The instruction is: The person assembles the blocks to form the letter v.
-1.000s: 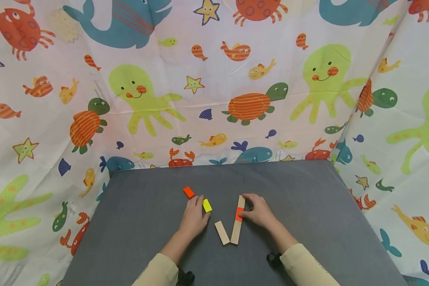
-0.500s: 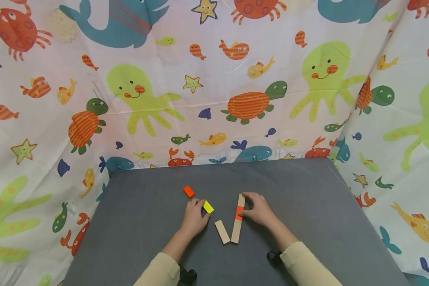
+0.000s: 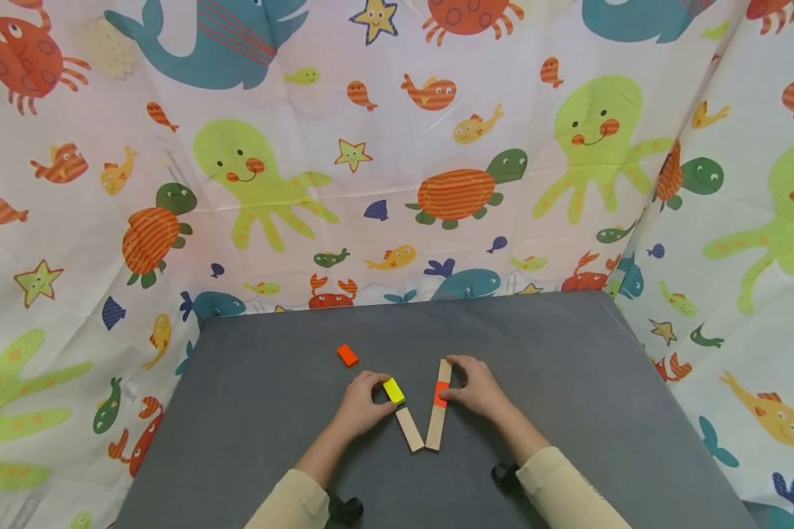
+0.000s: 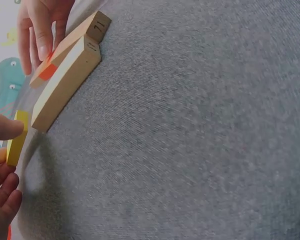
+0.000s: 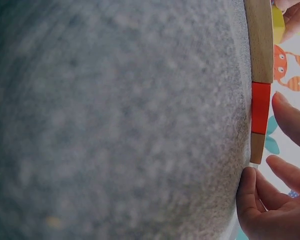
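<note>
Pinching a yellow block point(image 3: 393, 390) between thumb and fingertips, the left hand point(image 3: 360, 405) holds it at the far end of a short wooden block point(image 3: 409, 429).

Off to the left, nearer the table's point(image 3: 251, 411) far edge, an orange block point(image 3: 347, 355) lies alone, apart from both hands. The short wooden block slants across the middle of the table, its near end just beside the near end of a long wooden stick point(image 3: 439, 405) with an orange band. The right hand point(image 3: 478, 388) has thumb and curled fingers against the stick's far half, steadying it on the grey surface.
</note>
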`<control>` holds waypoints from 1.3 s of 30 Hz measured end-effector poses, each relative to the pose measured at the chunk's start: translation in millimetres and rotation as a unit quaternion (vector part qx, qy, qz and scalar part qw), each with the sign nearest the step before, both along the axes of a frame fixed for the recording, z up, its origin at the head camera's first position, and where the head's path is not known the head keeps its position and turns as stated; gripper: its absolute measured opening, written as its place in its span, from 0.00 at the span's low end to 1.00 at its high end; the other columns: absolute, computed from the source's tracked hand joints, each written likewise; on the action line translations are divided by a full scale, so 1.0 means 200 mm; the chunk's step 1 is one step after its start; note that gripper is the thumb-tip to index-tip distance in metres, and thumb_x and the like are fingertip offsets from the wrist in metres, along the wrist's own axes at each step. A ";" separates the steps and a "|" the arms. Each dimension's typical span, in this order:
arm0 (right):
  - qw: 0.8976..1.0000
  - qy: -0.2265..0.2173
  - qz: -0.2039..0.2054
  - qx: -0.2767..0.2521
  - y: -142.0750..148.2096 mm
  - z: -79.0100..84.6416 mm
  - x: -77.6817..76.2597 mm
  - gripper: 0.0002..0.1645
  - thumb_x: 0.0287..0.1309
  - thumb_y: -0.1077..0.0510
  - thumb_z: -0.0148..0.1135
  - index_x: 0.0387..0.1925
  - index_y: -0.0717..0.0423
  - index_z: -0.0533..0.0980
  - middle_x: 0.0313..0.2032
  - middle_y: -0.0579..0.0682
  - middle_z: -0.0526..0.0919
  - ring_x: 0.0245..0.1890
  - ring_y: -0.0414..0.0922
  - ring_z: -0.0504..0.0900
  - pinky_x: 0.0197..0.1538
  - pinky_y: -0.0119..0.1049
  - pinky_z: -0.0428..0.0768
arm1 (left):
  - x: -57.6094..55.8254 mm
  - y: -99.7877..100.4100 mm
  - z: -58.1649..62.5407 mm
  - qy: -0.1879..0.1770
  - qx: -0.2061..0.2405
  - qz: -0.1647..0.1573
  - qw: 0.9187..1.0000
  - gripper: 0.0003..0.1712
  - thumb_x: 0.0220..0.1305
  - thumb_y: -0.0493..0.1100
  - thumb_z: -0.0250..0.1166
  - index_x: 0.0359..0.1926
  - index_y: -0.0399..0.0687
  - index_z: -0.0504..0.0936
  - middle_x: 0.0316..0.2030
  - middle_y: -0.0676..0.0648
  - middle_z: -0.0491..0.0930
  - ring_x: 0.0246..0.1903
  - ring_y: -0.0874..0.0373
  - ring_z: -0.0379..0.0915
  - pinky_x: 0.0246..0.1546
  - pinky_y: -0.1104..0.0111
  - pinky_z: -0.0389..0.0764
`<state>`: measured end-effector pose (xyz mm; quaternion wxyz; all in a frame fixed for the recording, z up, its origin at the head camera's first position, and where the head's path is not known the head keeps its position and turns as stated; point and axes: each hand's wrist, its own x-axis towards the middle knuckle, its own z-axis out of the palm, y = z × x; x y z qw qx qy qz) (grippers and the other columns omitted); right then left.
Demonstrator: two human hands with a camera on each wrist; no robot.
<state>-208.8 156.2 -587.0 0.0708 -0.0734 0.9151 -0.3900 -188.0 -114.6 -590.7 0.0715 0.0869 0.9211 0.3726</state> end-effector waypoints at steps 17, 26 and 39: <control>1.000 -0.008 -0.007 0.001 0.00 -0.01 0.01 0.44 0.51 0.51 0.79 0.68 0.55 0.72 0.67 0.57 0.74 0.65 0.57 0.70 0.63 0.55 0.75 | 0.02 -0.01 -0.04 -0.002 0.002 -0.023 1.000 0.25 0.61 0.46 0.72 0.58 0.48 0.82 0.54 0.46 0.78 0.53 0.50 0.74 0.57 0.50 0.76; 1.000 -0.008 -0.008 0.006 -0.01 -0.01 0.00 0.42 0.53 0.50 0.78 0.68 0.55 0.72 0.66 0.57 0.74 0.66 0.57 0.70 0.64 0.55 0.75 | 0.02 0.01 -0.02 0.000 -0.013 -0.023 1.000 0.22 0.61 0.45 0.73 0.56 0.48 0.84 0.51 0.47 0.79 0.52 0.51 0.74 0.56 0.51 0.77; 1.000 -0.007 -0.008 0.008 -0.01 -0.02 -0.01 0.42 0.54 0.49 0.77 0.68 0.53 0.72 0.67 0.56 0.74 0.67 0.57 0.69 0.65 0.55 0.74 | -0.03 -0.03 -0.02 0.033 0.001 0.023 0.999 0.24 0.61 0.45 0.72 0.57 0.46 0.83 0.49 0.47 0.79 0.48 0.53 0.74 0.53 0.54 0.77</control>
